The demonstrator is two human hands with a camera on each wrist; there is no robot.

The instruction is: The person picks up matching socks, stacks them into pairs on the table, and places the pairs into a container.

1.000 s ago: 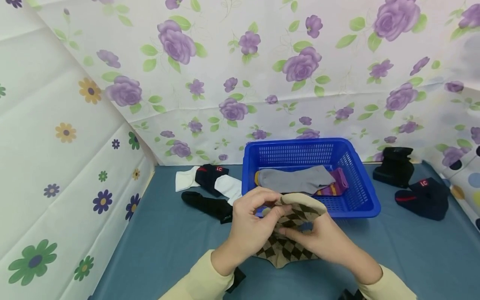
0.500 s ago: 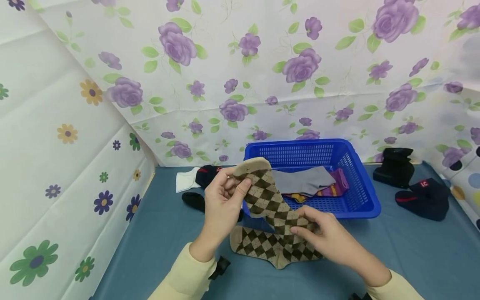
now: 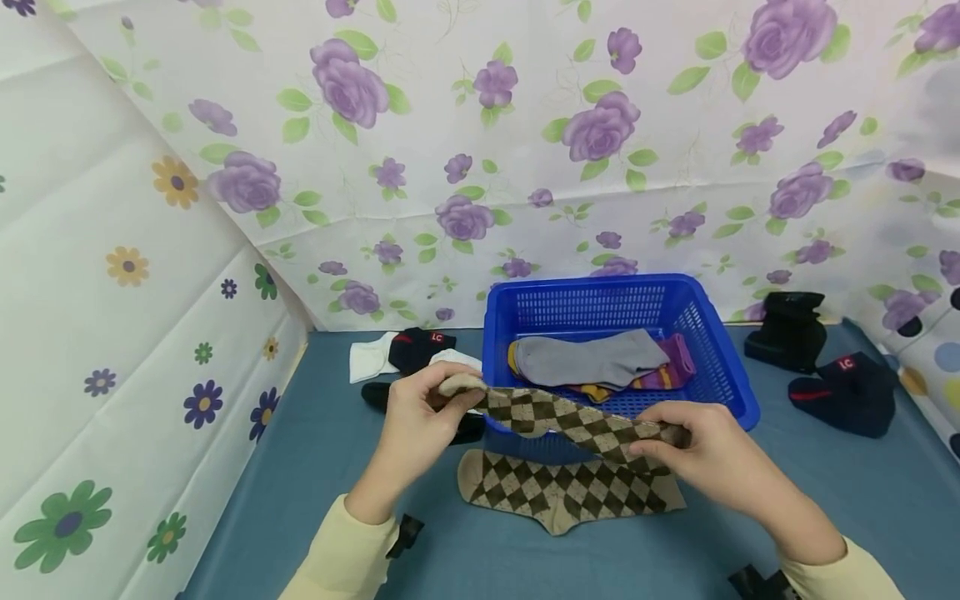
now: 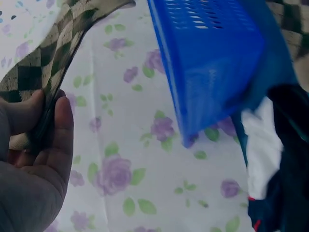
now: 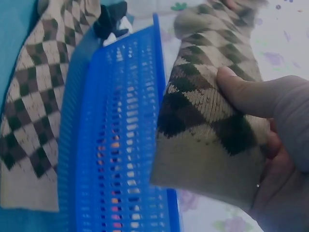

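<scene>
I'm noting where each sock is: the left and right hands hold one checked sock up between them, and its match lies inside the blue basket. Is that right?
Not quite: the match lies on the table, outside the blue basket, as the head view shows. The left hand and right hand do hold one checked sock up between them.

Right fingers [image 5: 247,93] pinching a diamond-patterned sock [image 5: 203,106], blue perforated basket [image 5: 118,145], matching sock [image 5: 36,101] beside the basket

Beyond the gripped sock [image 3: 562,417], the blue basket [image 3: 588,312] barred the way; a second sock [image 3: 555,493] lay beneath; nearer, bare table [image 3: 577,567] gave passage.
</scene>
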